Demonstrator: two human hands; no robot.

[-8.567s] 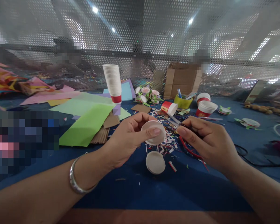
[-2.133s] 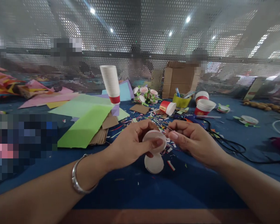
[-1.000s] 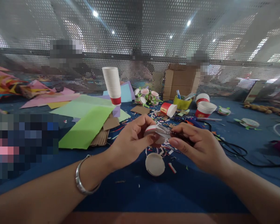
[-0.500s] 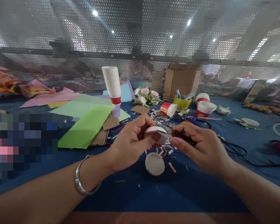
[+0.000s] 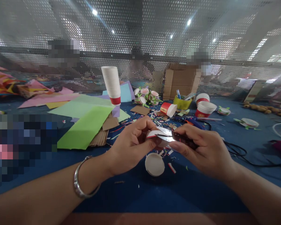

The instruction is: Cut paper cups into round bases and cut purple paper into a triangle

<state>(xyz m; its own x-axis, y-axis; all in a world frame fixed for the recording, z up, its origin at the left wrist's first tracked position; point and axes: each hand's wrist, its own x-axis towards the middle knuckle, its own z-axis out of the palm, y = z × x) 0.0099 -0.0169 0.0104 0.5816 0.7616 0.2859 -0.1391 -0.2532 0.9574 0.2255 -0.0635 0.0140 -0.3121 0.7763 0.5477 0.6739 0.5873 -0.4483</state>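
Note:
My left hand (image 5: 131, 147) pinches a cut piece of a paper cup (image 5: 151, 134), white with a red band, between thumb and fingers. My right hand (image 5: 207, 148) is closed on a pair of scissors (image 5: 166, 136), whose shiny blades point left and lie against the cup piece. My right fingers cover most of the dark handles. Just below the hands, a round white cup bottom (image 5: 154, 164) rests on the blue tabletop (image 5: 121, 200). Beside it lies a thin red-and-white paper strip (image 5: 171, 168).
A tall stack of paper cups (image 5: 111, 84) stands upside down behind, left of centre. Green paper sheets (image 5: 86, 128) spread leftward. Beyond the scraps are a tipped red cup (image 5: 168, 109), a yellow holder (image 5: 182, 102) and upright cups (image 5: 205, 110). A black cord (image 5: 236, 150) runs right.
The scissor blades have turned and now catch the light, set closer along the cup piece. Both hands stay almost where they were.

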